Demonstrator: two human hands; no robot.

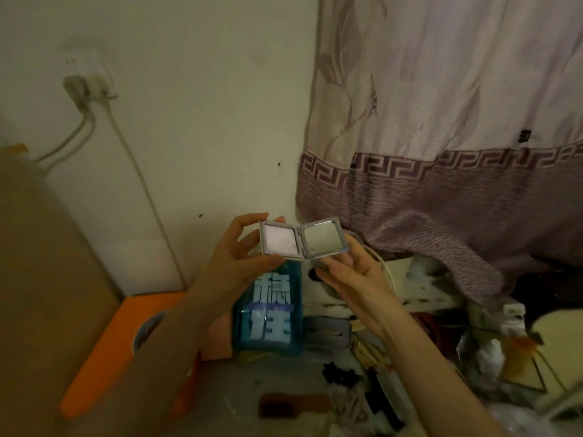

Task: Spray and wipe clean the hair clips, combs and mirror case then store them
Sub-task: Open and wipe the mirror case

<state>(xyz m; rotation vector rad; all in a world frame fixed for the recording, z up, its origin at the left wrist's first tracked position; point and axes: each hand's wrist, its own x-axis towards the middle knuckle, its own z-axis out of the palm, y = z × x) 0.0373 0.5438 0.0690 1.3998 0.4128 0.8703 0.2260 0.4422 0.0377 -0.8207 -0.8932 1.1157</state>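
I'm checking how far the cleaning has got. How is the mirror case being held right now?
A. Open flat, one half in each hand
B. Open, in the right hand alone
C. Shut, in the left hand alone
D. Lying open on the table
A: the mirror case is spread open, its left half pinched by the left hand and its right half resting on the right hand, raised above the blue box.
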